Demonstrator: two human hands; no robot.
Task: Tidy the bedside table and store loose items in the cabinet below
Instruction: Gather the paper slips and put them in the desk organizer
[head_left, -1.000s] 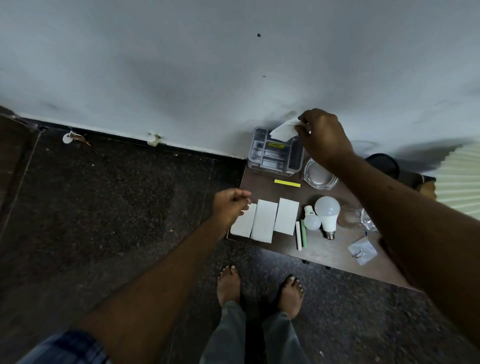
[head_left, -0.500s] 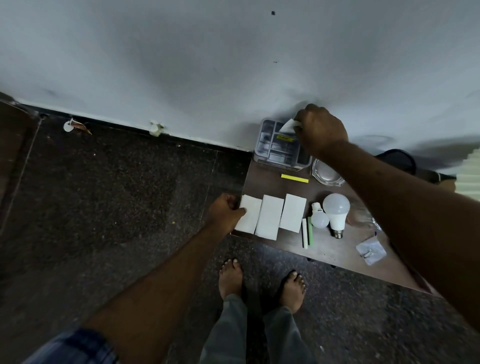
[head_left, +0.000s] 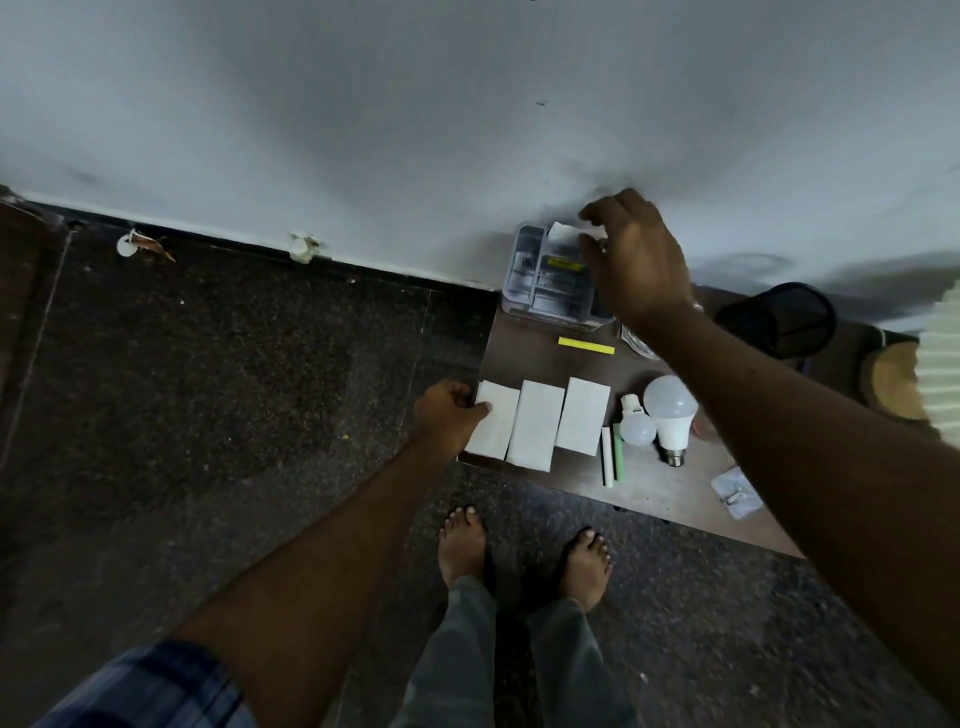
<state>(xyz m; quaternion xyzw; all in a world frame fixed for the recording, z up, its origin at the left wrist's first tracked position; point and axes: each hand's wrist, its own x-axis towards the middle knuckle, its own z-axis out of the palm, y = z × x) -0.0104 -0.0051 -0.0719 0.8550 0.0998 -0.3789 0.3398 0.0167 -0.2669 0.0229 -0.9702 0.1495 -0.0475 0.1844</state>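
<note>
Bedside table (head_left: 649, 499) stands by the wall (head_left: 363, 130). Your left hand (head_left: 449, 415) pinches the left paper (head_left: 493, 423) at the table's left edge, thumb (head_left: 480, 409) on top. Your right hand (head_left: 639, 260) hovers over the box (head_left: 540, 280), fingers (head_left: 597, 210) loose, gripping nothing; a white slip (head_left: 562, 231) stands in it. Two bulbs (head_left: 670, 410) lie on the table.

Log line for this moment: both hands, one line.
left hand: pinches leftmost white sheet | right hand: over organizer box, at white slip, grip unclear | large bulb: on table

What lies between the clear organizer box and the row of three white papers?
Only a yellow strip, flat on the bare tabletop, seen in the head view.
</note>
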